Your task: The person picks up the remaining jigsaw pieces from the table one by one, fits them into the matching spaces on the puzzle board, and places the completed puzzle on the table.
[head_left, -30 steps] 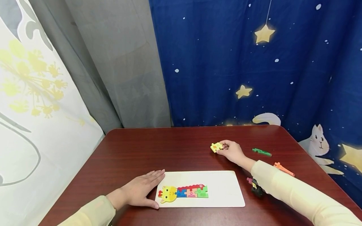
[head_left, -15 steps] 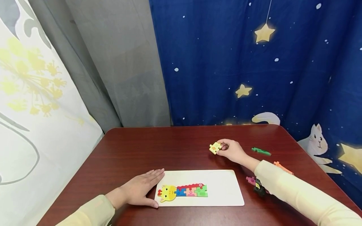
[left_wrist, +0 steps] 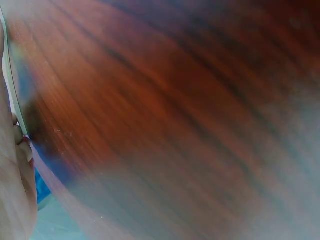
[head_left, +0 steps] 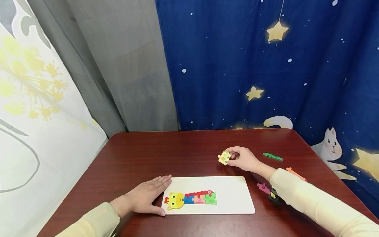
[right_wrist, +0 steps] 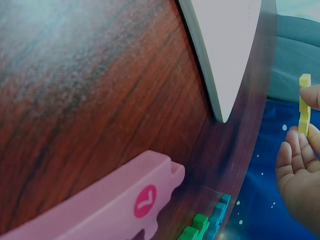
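Observation:
My right hand (head_left: 244, 159) pinches a yellow puzzle piece (head_left: 224, 158) between thumb and fingertips, above the table beyond the white board (head_left: 234, 194). The right wrist view shows this yellow piece (right_wrist: 304, 107) edge-on in the fingers. My left hand (head_left: 148, 197) rests flat at the board's left edge, fingers straight and thumb by the near corner. On the board lies a partly joined giraffe: a yellow head (head_left: 175, 200), then a blue piece (head_left: 189, 199), a pink piece (head_left: 199, 199) and a green piece (head_left: 211, 198), with a red wavy strip (head_left: 199, 193) along the top.
Right of the board lie a pink puzzle piece (head_left: 263, 188) and a black piece (head_left: 274, 196), partly under the right sleeve. Farther back are an orange piece (head_left: 296, 173) and a green strip (head_left: 273, 156). Curtains hang behind the dark red table (head_left: 165, 151).
My right hand has shifted slightly left and turned the yellow piece to a steeper angle. The left hand keeps its place on the board's edge. The view has tilted a little.

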Available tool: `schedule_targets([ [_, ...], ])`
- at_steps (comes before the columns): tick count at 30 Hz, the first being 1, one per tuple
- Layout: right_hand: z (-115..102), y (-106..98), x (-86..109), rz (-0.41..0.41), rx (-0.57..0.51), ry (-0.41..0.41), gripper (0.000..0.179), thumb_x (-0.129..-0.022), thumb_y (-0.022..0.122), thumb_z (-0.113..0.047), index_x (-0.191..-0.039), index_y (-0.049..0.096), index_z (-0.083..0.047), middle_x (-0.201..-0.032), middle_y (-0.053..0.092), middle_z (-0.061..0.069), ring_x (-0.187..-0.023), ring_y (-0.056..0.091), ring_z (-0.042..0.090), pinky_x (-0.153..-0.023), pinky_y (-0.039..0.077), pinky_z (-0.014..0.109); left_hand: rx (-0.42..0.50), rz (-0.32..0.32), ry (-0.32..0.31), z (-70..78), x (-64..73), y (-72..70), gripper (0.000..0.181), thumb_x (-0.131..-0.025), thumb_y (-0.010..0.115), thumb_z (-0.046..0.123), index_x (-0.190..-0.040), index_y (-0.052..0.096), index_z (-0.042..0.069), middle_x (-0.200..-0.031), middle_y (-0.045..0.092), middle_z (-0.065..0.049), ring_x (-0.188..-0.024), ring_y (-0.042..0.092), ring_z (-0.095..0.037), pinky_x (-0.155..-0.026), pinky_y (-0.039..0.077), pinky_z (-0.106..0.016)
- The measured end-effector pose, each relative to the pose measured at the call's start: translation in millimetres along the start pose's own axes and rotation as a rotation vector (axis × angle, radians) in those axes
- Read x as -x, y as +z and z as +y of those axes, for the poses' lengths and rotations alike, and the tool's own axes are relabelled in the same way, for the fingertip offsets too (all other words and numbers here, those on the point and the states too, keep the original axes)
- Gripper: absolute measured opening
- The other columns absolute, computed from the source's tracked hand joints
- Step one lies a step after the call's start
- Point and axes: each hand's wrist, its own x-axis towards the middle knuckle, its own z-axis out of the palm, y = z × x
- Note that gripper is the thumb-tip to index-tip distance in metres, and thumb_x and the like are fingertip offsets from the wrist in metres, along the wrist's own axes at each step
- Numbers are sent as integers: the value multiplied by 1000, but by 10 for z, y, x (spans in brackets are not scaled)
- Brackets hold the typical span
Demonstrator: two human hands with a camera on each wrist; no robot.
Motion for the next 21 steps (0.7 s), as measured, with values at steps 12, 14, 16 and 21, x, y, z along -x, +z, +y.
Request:
schedule_targets([
  [12, 3, -18, 67, -161, -94, -38, 42, -78, 82, -13, -116, 67, -6, -90, 61, 6, -81, 55, 23, -66, 51, 25, 0, -8, -9, -1, 0, 9, 108, -81, 39, 83, -155, 23, 7, -160, 19, -6, -144, 23, -22, -112, 29, -41],
  [14, -1, -14, 81, -179, -97, -43, 41, -79, 81, -13, -117, 67, -5, -89, 61, 7, -80, 55, 23, -66, 51, 25, 2, -6, -8, 2, 1, 5, 108, -81, 39, 83, -155, 23, 6, -160, 20, -7, -144, 23, -22, -112, 29, -41],
  [16, -6, -9, 94, -190, -96, -48, 41, -79, 81, -12, -117, 67, -6, -89, 61, 7, -79, 55, 23, -66, 51, 25, 4, -6, -8, 5, 1, 1, 108, -81, 39, 83, -155, 23, 6, -160, 19, -7, -144, 23, -22, -112, 29, -41],
  [21, -38, 2, 131, -213, -94, -66, 41, -79, 81, -11, -117, 67, -7, -88, 61, 6, -78, 56, 22, -66, 52, 26, 7, -8, -8, 8, 2, -13, 108, -81, 40, 83, -155, 23, 6, -160, 19, -7, -144, 23, -22, -112, 29, -41],
])
